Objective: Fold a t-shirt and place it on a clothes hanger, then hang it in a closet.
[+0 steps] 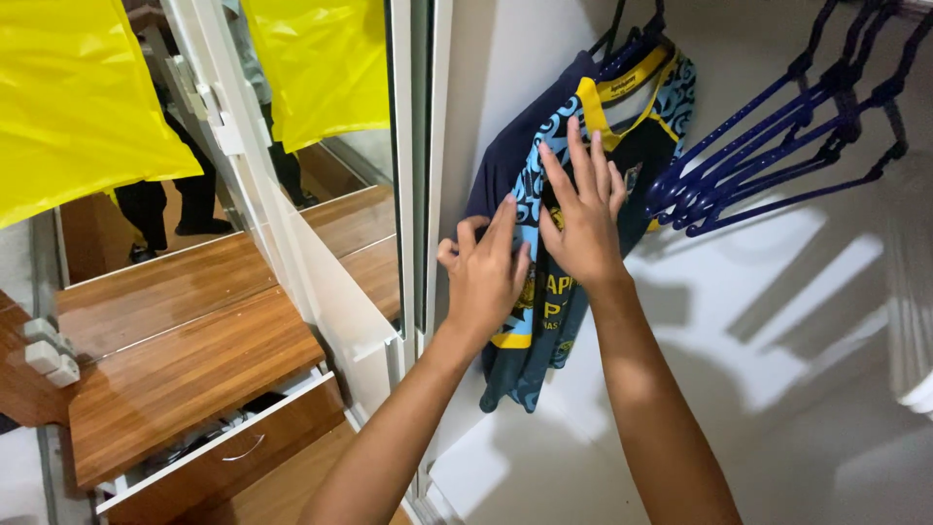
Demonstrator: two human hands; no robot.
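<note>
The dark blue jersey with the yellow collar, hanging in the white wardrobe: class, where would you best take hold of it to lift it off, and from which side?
Probably at the blue plastic hanger hook above the dark blue jersey with the yellow collar, from the open front: the cloth hangs limp, and both hands lie flat on it.
</note>
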